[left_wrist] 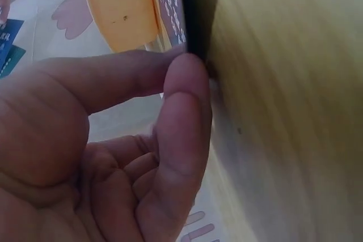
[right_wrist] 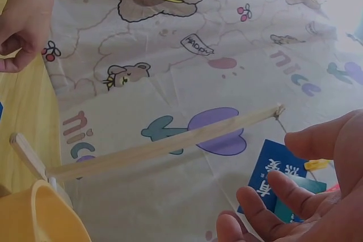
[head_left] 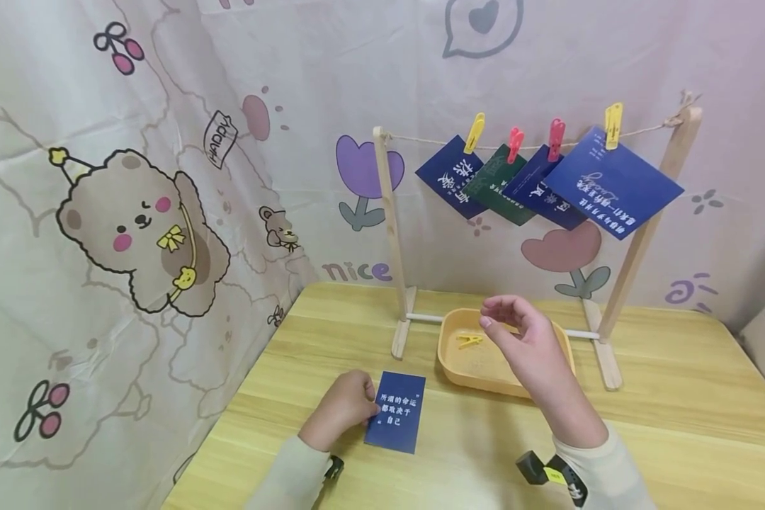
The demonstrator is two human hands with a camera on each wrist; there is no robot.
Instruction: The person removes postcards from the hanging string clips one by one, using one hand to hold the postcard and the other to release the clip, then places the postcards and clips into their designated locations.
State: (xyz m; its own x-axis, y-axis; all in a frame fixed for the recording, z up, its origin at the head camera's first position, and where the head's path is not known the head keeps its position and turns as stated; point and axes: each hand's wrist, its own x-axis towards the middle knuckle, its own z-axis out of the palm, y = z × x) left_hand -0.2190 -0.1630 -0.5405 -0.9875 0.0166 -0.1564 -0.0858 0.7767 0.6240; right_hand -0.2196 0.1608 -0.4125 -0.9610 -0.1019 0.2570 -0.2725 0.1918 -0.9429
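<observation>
My left hand point(head_left: 341, 407) pinches the left edge of a dark blue card point(head_left: 395, 414) with white writing, thumb against fingertips. In the left wrist view the card point(left_wrist: 172, 7) stands on edge beside the wooden surface, tilted off it. My right hand point(head_left: 519, 329) hovers over the yellow tray point(head_left: 484, 382), fingers loosely bent and thumb apart, holding nothing. One yellow clothespin point(head_left: 469, 342) lies inside the tray. Past the right hand's fingers point(right_wrist: 255, 211), the right wrist view shows a hanging blue card point(right_wrist: 266, 168).
A wooden frame point(head_left: 392, 227) stands behind the tray with a string point(head_left: 421, 140) across its top. From it hang three blue cards and a green card point(head_left: 499, 185), held by yellow and pink clothespins point(head_left: 555, 139). Patterned cloth point(head_left: 280, 85) covers the walls around the table point(head_left: 669, 411).
</observation>
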